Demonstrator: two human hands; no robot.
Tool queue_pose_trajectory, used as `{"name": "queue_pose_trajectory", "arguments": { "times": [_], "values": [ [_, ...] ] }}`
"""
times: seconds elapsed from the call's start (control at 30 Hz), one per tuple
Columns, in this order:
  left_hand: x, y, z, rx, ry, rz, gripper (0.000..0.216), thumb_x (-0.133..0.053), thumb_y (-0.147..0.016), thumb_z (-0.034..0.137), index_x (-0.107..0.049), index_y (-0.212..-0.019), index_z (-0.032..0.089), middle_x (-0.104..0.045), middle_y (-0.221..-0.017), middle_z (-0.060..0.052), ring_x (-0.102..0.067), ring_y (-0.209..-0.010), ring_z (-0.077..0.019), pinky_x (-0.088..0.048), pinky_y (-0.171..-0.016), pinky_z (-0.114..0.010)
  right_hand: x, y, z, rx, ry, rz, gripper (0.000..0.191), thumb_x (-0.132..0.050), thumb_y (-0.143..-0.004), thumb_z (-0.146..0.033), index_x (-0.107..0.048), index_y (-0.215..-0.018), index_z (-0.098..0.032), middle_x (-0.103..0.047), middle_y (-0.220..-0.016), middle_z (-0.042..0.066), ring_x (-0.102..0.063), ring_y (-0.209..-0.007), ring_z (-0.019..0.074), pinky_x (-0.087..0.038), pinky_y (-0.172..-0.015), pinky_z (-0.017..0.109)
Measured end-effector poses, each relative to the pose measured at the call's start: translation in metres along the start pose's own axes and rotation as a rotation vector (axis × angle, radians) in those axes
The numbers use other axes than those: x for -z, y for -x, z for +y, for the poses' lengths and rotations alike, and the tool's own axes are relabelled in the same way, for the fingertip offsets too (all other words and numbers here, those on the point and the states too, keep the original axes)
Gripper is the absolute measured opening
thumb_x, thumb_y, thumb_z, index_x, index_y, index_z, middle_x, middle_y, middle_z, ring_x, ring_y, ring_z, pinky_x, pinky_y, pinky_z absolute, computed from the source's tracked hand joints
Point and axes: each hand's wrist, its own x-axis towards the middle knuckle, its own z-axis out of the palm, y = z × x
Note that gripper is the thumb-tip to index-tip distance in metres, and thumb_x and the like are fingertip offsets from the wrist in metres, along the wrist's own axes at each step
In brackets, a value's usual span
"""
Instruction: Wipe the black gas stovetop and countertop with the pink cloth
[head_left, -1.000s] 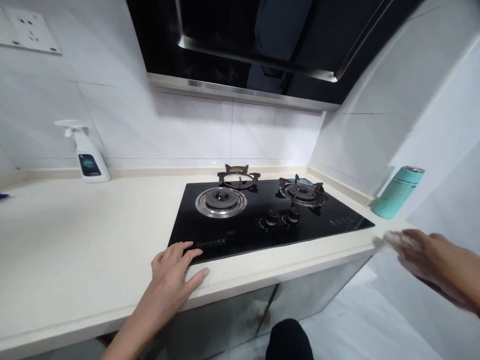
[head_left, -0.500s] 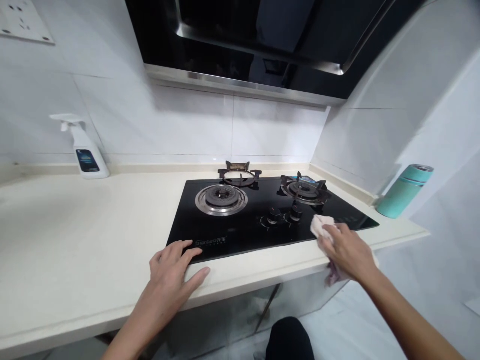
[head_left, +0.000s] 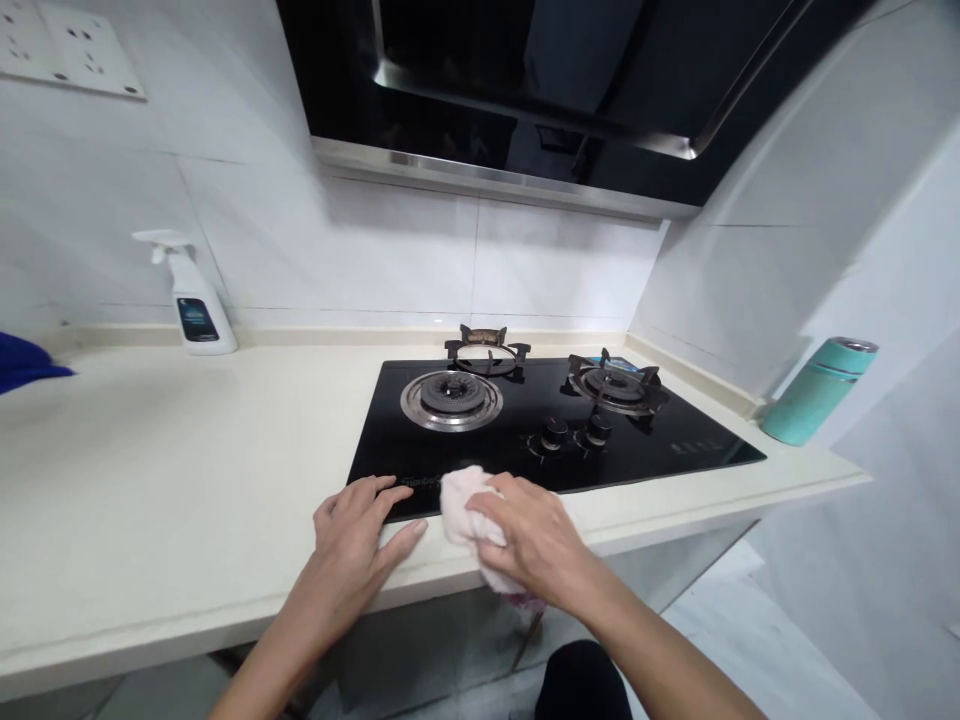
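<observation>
My right hand (head_left: 529, 530) is closed around a pale pink cloth (head_left: 465, 500), pressing it on the front edge of the black glass gas stove (head_left: 510, 470). Part of the cloth hangs over the counter edge. To its left, my left hand (head_left: 364, 525) lies with fingers spread at the stove's front left corner, holding nothing. The left burner (head_left: 452, 393) is bare. Its pan support (head_left: 486, 352) rests behind it near the wall. A pan support sits over the right burner (head_left: 616, 385). Two black knobs (head_left: 555, 432) stand between the burners.
A white spray bottle (head_left: 201, 305) stands at the back left of the pale counter (head_left: 187, 470). At the right end is a teal tumbler (head_left: 821, 390). A dark range hood (head_left: 495, 100) overhangs the stove. Something blue (head_left: 26, 362) shows at the left edge.
My right hand has slid the cloth leftward along the stove's front edge, from the right side to near my left hand. The left hand stays at the corner. The view has shifted slightly.
</observation>
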Motion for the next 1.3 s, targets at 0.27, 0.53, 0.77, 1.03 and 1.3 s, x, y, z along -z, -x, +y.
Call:
{"name": "queue_pose_trajectory", "arguments": {
  "times": [0.27, 0.53, 0.77, 1.03, 1.3],
  "values": [
    [0.006, 0.001, 0.003, 0.05, 0.05, -0.05, 0.035, -0.05, -0.101, 0.051, -0.068, -0.12, 0.028, -0.064, -0.136, -0.009, -0.053, -0.133, -0.0319, -0.032, -0.11, -0.057, 0.059, -0.009, 0.052, -0.353, -0.435, 0.588, 0.037, -0.06, -0.078, -0.039, -0.063, -0.111, -0.023, -0.066, -0.101, 0.003, -0.06, -0.082, 0.0202, -0.051, -0.073, 0.03],
    [0.007, 0.002, 0.007, 0.02, 0.047, -0.031, 0.037, -0.049, -0.101, 0.053, -0.069, -0.12, 0.027, -0.065, -0.134, -0.01, -0.053, -0.133, -0.0323, -0.033, -0.11, -0.057, 0.106, 0.064, 0.207, -0.662, 0.171, 0.353, 0.063, -0.055, -0.083, -0.054, -0.054, -0.135, -0.018, -0.056, -0.136, 0.018, -0.051, -0.127, 0.0357, -0.045, -0.103, 0.046],
    [0.003, 0.006, 0.002, -0.005, 0.029, -0.026, 0.033, -0.052, -0.101, 0.05, -0.068, -0.12, 0.03, -0.063, -0.137, -0.009, -0.053, -0.133, -0.0324, -0.034, -0.11, -0.057, 0.089, 0.073, 0.247, -0.611, 0.432, -0.165, 0.055, -0.062, -0.09, -0.048, -0.054, -0.141, -0.03, -0.059, -0.13, 0.012, -0.062, -0.113, 0.0311, -0.047, -0.096, 0.042],
    [-0.001, 0.007, -0.002, -0.04, 0.014, -0.005, 0.03, -0.056, -0.1, 0.049, -0.068, -0.12, 0.031, -0.062, -0.136, -0.008, -0.053, -0.132, -0.0337, -0.035, -0.108, -0.056, 0.091, -0.004, 0.262, -0.804, 0.479, -0.21, 0.051, -0.045, -0.099, -0.053, -0.067, -0.127, -0.016, -0.067, -0.114, 0.023, -0.066, -0.106, 0.0381, -0.048, -0.09, 0.048],
    [0.001, 0.006, 0.001, -0.009, 0.047, -0.03, 0.028, -0.055, -0.101, 0.048, -0.068, -0.12, 0.031, -0.061, -0.136, -0.008, -0.051, -0.134, -0.0328, -0.034, -0.108, -0.057, 0.115, -0.04, 0.27, -0.648, 0.097, -0.412, 0.044, -0.057, -0.09, -0.053, -0.075, -0.116, -0.022, -0.076, -0.102, 0.008, -0.069, -0.096, 0.028, -0.051, -0.087, 0.035]
  ]
}}
